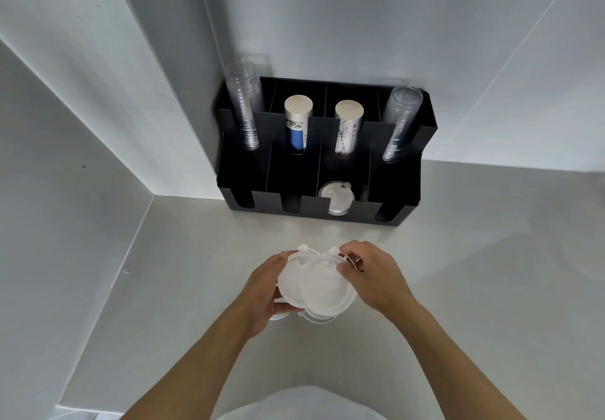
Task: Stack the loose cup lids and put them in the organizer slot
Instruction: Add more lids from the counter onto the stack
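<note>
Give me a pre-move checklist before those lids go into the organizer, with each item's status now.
1. Lids held by both hands: ok. The left hand and the right hand grip the white cup lids.
2. Lids squared into one stack: not ok. Two top lids sit offset, overlapping side by side.
3. No lids left loose on the counter: cannot tell. Some rims show under the hands.
4. Target slot identified: ok. One front slot of the black organizer already holds a lid.
5. Room in that slot: ok, its upper part looks free.
</note>
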